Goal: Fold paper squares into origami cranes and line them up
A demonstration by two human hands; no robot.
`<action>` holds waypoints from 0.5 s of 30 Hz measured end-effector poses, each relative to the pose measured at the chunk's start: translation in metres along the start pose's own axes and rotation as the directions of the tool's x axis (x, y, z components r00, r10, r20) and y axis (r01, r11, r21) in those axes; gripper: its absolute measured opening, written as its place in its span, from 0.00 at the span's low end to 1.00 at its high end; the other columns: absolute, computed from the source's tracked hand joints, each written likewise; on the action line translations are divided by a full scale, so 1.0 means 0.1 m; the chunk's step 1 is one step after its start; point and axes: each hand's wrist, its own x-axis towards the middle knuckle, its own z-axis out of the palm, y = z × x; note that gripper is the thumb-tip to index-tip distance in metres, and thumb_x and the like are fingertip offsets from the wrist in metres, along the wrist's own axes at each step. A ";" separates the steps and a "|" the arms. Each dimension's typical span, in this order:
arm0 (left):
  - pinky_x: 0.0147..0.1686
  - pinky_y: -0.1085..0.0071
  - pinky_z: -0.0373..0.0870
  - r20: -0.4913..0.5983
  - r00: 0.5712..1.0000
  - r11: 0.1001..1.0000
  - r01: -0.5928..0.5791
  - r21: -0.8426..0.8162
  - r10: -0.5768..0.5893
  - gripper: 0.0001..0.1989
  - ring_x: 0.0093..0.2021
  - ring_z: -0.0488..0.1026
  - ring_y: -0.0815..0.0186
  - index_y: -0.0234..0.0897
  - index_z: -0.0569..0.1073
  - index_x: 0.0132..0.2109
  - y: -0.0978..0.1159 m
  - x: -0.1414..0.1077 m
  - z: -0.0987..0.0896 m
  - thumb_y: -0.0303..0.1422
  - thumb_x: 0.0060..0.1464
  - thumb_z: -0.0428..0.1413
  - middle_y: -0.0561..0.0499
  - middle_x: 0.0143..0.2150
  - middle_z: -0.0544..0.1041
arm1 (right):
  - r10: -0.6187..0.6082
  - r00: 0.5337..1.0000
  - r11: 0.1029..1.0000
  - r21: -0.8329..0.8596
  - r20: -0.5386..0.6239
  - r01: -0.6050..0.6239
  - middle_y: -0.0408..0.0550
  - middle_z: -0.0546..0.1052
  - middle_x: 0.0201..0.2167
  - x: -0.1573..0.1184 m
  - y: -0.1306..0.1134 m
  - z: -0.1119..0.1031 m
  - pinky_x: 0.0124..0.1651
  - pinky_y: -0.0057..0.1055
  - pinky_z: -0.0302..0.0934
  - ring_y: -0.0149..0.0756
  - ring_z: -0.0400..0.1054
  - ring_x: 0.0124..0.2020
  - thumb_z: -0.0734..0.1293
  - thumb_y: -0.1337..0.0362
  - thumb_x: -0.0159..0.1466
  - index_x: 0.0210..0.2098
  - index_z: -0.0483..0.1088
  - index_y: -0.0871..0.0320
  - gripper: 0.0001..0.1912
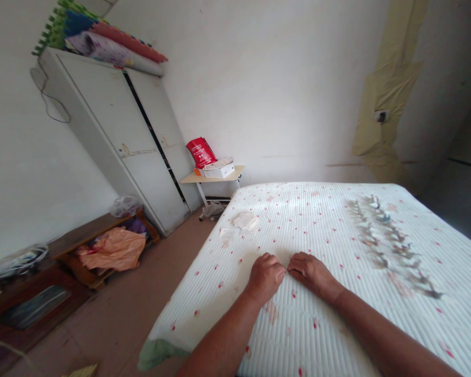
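My left hand (pixel 264 277) and my right hand (pixel 313 273) are close together, low over the middle of the bed. The fingers of both are closed in a pinch, thumbs nearly meeting. Whatever they pinch, if anything, is too small or hidden to make out. Under them lies a white ribbed bedspread (pixel 282 209) with small red flower marks. Beyond my left hand lie a small crumpled pile of white papers (pixel 245 221) and a flat printed sheet (pixel 226 235). To the right of my right hand, several small blurred dark objects (pixel 396 241) stand in rows; their kind is unclear.
A small table (pixel 188 178) past the bed's far left corner bears a red bag (pixel 201 152) and a white box (pixel 220 170). A grey cabinet (pixel 113 120) with rolled mats (pixel 118 50) on top stands at the left, near a low wooden bench (pixel 86 231) with an orange cloth (pixel 115 248).
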 end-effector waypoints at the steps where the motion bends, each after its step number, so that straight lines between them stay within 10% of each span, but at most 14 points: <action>1: 0.35 0.69 0.57 0.000 1.000 1.000 -0.017 0.015 0.017 0.09 0.34 0.61 0.65 0.37 0.72 0.25 0.00 0.00 0.00 0.27 0.51 0.51 0.49 0.27 0.67 | -0.004 1.000 1.000 0.000 -0.004 0.004 0.45 0.69 0.23 0.00 0.00 0.00 0.32 0.27 0.56 0.31 0.64 0.28 0.58 0.68 0.62 0.22 0.68 0.58 0.14; 15: 0.34 0.69 0.59 0.087 0.992 0.955 -0.117 0.272 0.096 0.08 0.34 0.62 0.65 0.35 0.68 0.28 -0.05 0.03 0.03 0.27 0.54 0.49 0.50 0.29 0.67 | 0.063 0.997 0.990 0.123 0.033 -0.066 0.45 0.70 0.26 -0.02 0.01 -0.04 0.36 0.27 0.57 0.32 0.64 0.31 0.57 0.69 0.62 0.28 0.70 0.58 0.11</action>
